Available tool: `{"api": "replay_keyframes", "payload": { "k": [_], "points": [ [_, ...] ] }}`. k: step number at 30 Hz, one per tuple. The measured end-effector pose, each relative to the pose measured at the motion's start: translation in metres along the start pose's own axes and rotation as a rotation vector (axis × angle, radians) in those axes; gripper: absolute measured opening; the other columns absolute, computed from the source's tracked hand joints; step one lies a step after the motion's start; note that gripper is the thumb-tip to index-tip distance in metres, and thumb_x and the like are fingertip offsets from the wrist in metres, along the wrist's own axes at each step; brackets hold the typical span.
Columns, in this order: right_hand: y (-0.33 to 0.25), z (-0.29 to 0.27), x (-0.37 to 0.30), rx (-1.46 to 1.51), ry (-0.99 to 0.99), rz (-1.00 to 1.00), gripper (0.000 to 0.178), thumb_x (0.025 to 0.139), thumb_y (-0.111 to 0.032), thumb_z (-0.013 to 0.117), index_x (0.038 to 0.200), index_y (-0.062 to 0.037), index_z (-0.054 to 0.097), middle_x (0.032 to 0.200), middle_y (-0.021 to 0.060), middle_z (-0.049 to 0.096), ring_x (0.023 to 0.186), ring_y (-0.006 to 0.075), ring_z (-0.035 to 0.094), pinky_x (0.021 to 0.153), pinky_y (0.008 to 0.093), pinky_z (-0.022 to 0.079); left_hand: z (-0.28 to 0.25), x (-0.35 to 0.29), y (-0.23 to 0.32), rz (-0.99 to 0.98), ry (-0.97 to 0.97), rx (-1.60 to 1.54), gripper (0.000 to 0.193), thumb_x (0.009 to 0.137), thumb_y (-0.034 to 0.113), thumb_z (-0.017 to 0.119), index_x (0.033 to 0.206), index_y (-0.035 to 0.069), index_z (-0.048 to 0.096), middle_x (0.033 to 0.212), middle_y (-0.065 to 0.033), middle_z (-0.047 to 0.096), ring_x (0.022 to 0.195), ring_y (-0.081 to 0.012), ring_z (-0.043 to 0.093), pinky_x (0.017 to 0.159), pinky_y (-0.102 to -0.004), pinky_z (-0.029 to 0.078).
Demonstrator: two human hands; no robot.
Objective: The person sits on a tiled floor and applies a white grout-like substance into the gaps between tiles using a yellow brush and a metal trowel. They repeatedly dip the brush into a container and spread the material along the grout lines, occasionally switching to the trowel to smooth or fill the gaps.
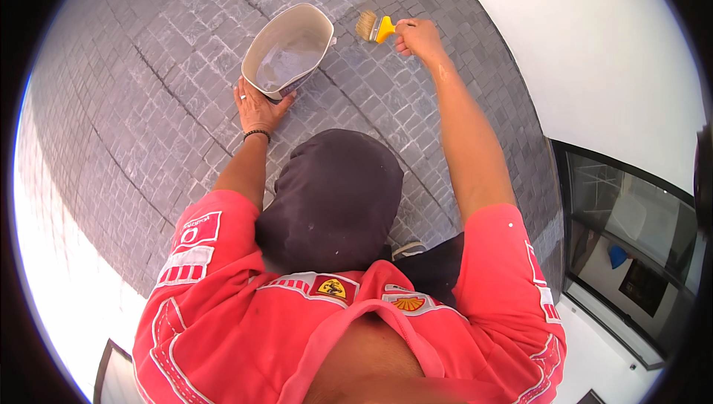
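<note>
A wide paintbrush (pixel 376 27) with a yellow handle and pale bristles is in my right hand (pixel 418 37), its fingers closed round the handle. The bristles point left, toward the bucket. My left hand (pixel 260 107) grips the near edge of an off-white, rounded bucket (pixel 258 40), fingers on its near-left side and thumb spread to the right. The bucket tilts so that I see into it. A shallow greyish liquid or film seems to cover its bottom; which one I cannot tell. Brush and bucket are apart.
Grey stone paving (pixel 186 99) with darker joint lines spreads under everything. A white wall (pixel 594 47) rises on the right, with a dark-framed glass window or door (pixel 624 233) lower down. My bent knee (pixel 338 196) in dark trousers lies between my arms. Bright sunlight falls at the lower left.
</note>
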State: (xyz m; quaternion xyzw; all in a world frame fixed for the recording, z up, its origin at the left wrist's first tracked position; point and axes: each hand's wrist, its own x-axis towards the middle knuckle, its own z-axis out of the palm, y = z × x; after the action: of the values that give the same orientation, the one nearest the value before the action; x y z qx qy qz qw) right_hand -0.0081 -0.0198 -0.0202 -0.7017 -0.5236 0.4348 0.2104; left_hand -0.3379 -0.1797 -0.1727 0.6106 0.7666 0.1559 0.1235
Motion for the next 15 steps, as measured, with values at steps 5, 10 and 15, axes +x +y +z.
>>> {"api": "replay_keyframes", "payload": {
  "k": [5,10,15],
  "points": [
    [0.011,-0.061,-0.029,-0.383,-0.165,0.204,0.036,0.087,-0.017,0.063,0.112,0.0071,0.071,0.082,0.0137,0.072,0.066,0.0188,0.07,0.06,0.0305,0.057,0.0,-0.001,-0.001,0.002,-0.002,-0.003,0.125,0.071,0.077,0.072,0.157,-0.001,0.026,0.157,-0.0178,0.038,0.153,-0.0339,0.025,0.128,-0.0476,0.014],
    [0.01,-0.078,-0.043,-0.097,0.017,0.149,0.035,0.088,-0.017,0.063,0.11,0.0095,0.069,0.083,0.0165,0.071,0.063,0.022,0.07,0.058,0.0331,0.057,0.002,-0.002,-0.001,0.001,0.016,0.0,0.126,0.071,0.079,0.071,0.156,-0.002,0.027,0.157,-0.018,0.038,0.153,-0.0333,0.025,0.128,-0.0473,0.014],
    [0.014,-0.044,-0.04,0.145,-0.083,0.294,0.035,0.091,-0.018,0.064,0.113,0.0097,0.067,0.08,0.0172,0.069,0.062,0.0218,0.068,0.056,0.032,0.055,0.004,-0.001,-0.002,0.0,0.041,0.015,0.127,0.072,0.08,0.07,0.157,-0.002,0.025,0.158,-0.0178,0.038,0.154,-0.0327,0.024,0.128,-0.0473,0.013]
  ]
}}
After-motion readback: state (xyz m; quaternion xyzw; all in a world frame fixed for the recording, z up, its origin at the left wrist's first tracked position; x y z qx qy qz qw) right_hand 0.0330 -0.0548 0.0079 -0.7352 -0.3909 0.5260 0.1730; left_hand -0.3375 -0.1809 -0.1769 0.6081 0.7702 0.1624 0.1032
